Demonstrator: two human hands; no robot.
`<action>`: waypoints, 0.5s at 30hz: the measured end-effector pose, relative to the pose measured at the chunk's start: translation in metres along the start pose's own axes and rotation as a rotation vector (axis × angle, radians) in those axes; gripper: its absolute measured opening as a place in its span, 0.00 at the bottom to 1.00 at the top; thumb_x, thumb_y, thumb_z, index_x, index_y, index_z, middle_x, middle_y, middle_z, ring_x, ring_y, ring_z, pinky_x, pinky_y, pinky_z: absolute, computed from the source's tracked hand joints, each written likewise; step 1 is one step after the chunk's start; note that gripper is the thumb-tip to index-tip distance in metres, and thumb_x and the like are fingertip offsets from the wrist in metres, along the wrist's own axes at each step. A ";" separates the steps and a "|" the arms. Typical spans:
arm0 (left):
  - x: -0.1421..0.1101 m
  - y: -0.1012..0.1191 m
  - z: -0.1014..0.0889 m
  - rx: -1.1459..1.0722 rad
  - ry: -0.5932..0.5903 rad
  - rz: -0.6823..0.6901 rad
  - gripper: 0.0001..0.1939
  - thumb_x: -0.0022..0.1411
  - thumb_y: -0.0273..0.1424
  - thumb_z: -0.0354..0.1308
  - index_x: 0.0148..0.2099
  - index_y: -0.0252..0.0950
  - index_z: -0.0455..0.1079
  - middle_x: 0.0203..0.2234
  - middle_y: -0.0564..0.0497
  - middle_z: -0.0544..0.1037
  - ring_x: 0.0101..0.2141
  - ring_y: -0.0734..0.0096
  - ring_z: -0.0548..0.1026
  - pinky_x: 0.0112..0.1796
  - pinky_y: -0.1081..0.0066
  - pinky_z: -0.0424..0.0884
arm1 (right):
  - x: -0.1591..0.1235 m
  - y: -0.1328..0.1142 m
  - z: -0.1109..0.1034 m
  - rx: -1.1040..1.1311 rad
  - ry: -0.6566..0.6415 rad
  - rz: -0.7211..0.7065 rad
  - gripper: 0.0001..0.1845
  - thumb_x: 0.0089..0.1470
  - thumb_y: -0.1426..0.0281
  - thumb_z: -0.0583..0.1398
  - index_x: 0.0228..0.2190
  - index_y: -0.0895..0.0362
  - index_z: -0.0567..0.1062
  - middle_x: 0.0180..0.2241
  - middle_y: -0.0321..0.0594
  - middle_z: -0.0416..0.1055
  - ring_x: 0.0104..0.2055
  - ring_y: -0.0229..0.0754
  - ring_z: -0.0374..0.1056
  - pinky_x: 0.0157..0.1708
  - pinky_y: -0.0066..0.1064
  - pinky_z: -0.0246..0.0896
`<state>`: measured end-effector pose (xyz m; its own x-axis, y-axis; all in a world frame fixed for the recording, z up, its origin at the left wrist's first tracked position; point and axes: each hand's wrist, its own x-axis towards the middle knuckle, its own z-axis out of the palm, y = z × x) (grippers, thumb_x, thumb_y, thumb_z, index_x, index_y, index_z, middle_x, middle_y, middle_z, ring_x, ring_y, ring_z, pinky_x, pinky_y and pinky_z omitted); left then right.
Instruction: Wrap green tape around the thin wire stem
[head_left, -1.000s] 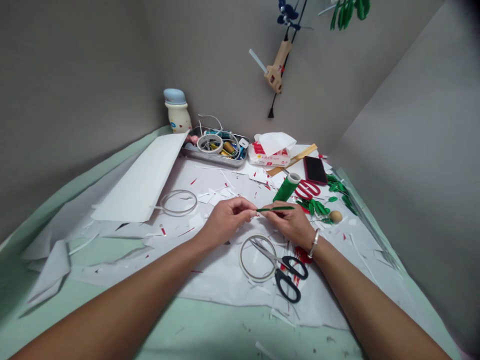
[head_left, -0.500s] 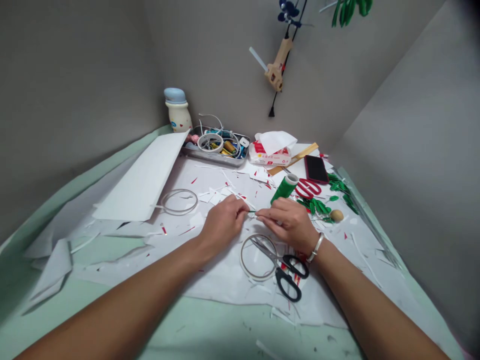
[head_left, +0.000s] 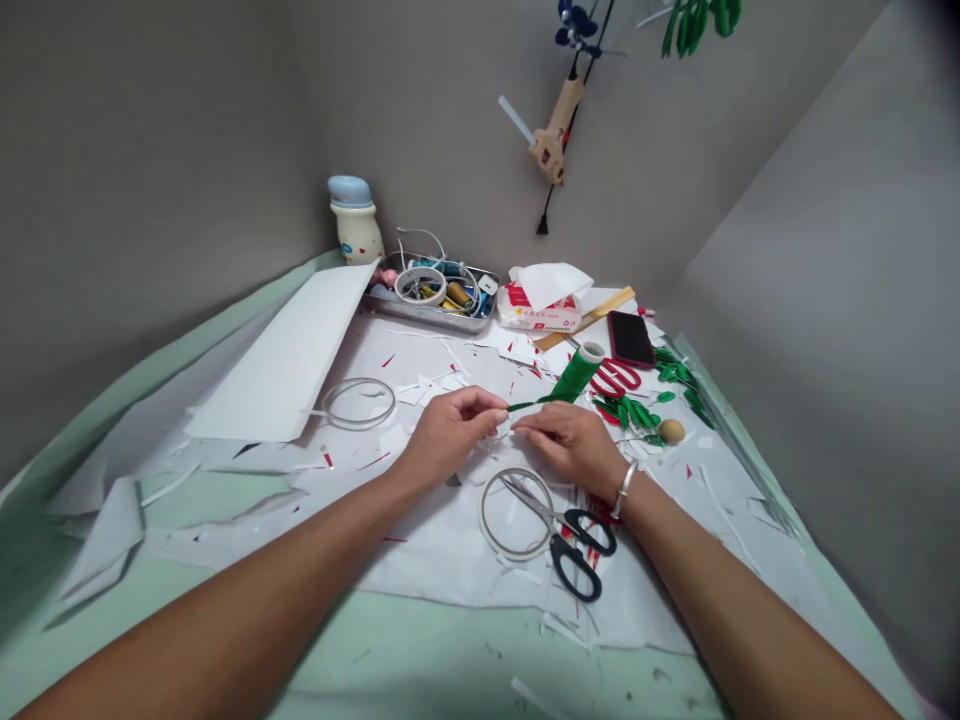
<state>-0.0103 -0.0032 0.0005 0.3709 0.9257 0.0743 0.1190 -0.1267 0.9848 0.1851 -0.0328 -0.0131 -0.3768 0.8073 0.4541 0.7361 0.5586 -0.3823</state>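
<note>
Metal tray (head_left: 429, 319) contains a tape roll (head_left: 400, 288) and gold spool (head_left: 459, 295); tissue pack (head_left: 538, 317) beside it bears a white sheet (head_left: 555, 283). Left hand (head_left: 454, 435) is pinched on a green strip (head_left: 523, 406) extending toward the right hand (head_left: 574, 440), whose grip cannot be determined.

Left hand (head_left: 452, 428) pinching, right hand (head_left: 574, 440) near (palm down), forearms (head_left: 262, 580) converging

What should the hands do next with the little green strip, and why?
Perhaps the right hand should gently pinch the green strip to steady it. The left hand pinches one end, while the rest sticks out toward the green spool, close to the right hand.
</note>
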 end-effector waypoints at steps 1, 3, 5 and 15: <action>0.001 -0.001 -0.001 0.013 0.039 -0.004 0.10 0.53 0.36 0.59 0.36 0.34 0.73 0.26 0.52 0.76 0.25 0.75 0.70 0.28 0.74 0.65 | 0.000 -0.004 0.002 -0.034 -0.031 -0.036 0.09 0.57 0.68 0.57 0.34 0.54 0.79 0.26 0.38 0.73 0.30 0.37 0.65 0.32 0.28 0.57; 0.003 -0.005 -0.002 0.096 0.108 -0.001 0.11 0.54 0.36 0.59 0.36 0.34 0.73 0.27 0.52 0.76 0.26 0.74 0.71 0.28 0.73 0.65 | -0.001 -0.011 0.004 -0.105 -0.065 -0.113 0.10 0.58 0.67 0.57 0.34 0.54 0.79 0.24 0.37 0.71 0.28 0.37 0.62 0.32 0.29 0.54; 0.004 -0.009 -0.003 0.236 0.157 0.027 0.09 0.55 0.34 0.58 0.36 0.35 0.73 0.28 0.51 0.76 0.27 0.73 0.71 0.29 0.72 0.65 | 0.000 -0.016 0.004 -0.169 -0.057 -0.182 0.11 0.58 0.66 0.57 0.34 0.54 0.79 0.23 0.37 0.69 0.28 0.37 0.60 0.31 0.30 0.51; -0.007 -0.009 0.004 0.676 -0.133 0.330 0.09 0.58 0.26 0.51 0.35 0.37 0.73 0.29 0.52 0.72 0.30 0.72 0.69 0.32 0.72 0.63 | 0.004 -0.004 -0.015 -0.061 0.118 -0.063 0.10 0.57 0.65 0.58 0.33 0.53 0.80 0.22 0.37 0.67 0.28 0.39 0.59 0.32 0.32 0.51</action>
<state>-0.0105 -0.0102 -0.0100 0.5880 0.7566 0.2860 0.5045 -0.6194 0.6015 0.1889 -0.0350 0.0023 -0.3572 0.7412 0.5684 0.7474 0.5918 -0.3021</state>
